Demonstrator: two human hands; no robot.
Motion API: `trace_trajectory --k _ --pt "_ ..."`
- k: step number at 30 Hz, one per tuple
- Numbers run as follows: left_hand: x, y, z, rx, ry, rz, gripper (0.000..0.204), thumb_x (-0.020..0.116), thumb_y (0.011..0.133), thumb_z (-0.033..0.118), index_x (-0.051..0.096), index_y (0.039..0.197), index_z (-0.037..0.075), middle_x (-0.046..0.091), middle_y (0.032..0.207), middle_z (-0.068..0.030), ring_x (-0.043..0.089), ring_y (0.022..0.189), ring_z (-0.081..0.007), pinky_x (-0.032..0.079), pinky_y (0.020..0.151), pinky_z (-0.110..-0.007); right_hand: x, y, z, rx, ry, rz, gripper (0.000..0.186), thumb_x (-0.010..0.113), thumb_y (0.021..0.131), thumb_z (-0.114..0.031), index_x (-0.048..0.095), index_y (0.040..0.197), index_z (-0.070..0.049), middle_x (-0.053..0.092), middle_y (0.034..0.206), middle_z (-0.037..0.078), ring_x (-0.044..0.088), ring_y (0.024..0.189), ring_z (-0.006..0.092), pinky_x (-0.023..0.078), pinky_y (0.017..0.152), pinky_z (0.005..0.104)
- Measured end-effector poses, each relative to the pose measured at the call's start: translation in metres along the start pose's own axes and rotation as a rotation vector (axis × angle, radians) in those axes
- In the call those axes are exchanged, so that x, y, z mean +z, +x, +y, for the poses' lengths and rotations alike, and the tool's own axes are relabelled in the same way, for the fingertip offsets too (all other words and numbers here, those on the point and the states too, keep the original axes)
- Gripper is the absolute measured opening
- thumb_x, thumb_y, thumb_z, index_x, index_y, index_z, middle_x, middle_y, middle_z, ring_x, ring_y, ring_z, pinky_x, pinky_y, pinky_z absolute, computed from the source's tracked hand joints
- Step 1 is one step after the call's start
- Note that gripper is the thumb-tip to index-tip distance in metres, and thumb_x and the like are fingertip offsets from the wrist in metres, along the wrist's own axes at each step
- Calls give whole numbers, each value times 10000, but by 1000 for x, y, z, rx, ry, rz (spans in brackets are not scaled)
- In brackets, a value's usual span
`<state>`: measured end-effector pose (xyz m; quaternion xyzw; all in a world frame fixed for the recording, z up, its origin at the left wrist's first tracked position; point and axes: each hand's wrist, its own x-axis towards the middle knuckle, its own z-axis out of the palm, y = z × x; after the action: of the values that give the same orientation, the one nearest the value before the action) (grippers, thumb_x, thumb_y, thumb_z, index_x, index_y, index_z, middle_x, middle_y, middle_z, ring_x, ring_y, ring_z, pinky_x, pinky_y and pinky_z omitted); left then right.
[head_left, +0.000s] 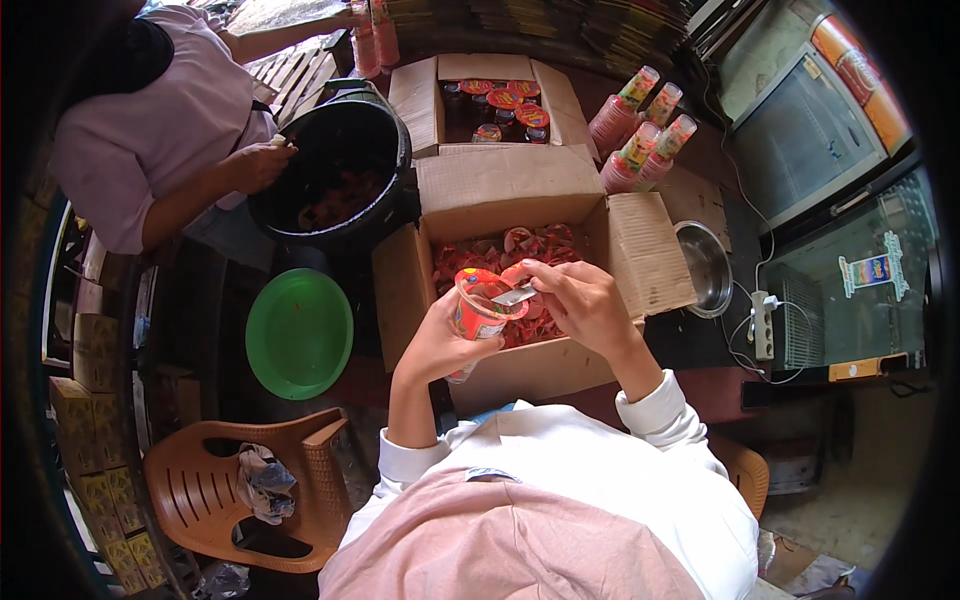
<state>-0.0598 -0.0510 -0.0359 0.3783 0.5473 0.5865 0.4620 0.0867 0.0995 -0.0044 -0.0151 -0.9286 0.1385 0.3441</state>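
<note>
My left hand (pixel 442 342) is wrapped round a red printed plastic cup (pixel 474 322), tilted so that its mouth faces up and to the right. At the rim, my right hand (pixel 585 305) pinches a small flat metal blade (pixel 516 294). A bit of red lid film (pixel 515 272) shows by its fingertips; whether it is still joined to the cup I cannot tell. Both hands are above an open cardboard box (pixel 535 372), which holds many red lid scraps (pixel 465 258). What lies inside the cup is hard to make out.
Behind stands another carton (pixel 413 103) of dark-filled, red-lidded cups. Stacked cups (pixel 630 155) and a metal bowl (pixel 704 270) are to the right. On the left are a black bucket (pixel 400 165), a green basin (pixel 300 335), a brown chair (pixel 190 480) and a co-worker's hand (pixel 258 166).
</note>
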Motion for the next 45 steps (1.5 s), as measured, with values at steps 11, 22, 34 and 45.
trace_trajectory --k 11,22,34,45 --pt "6 0 8 -1 8 22 504 674 620 55 499 1091 25 593 856 -29 545 749 -89 470 666 -249 4 8 -3 -93 -129 -115 610 597 749 -29 392 1323 -5 616 715 68 609 673 155 509 615 280" --pt "7 2 7 -27 -7 -25 521 675 611 73 512 1103 23 597 905 -46 564 796 -111 464 740 -266 14 1 3 -98 -67 -104 737 619 653 20 362 1343 -1 635 792 79 625 713 193 522 638 292" --pt "3 5 2 -141 -90 -143 636 706 593 80 476 1183 18 601 928 -48 573 816 -118 472 763 -290 14 0 5 -127 0 -83 755 651 651 28 358 1346 -3 649 817 93 639 721 225 529 631 315" --pt "0 6 2 -98 -185 -160 589 738 591 104 519 1132 24 600 895 -36 566 808 -109 461 764 -278 9 7 7 284 452 8 554 649 716 52 478 1229 -68 608 754 77 641 720 199 527 666 282"
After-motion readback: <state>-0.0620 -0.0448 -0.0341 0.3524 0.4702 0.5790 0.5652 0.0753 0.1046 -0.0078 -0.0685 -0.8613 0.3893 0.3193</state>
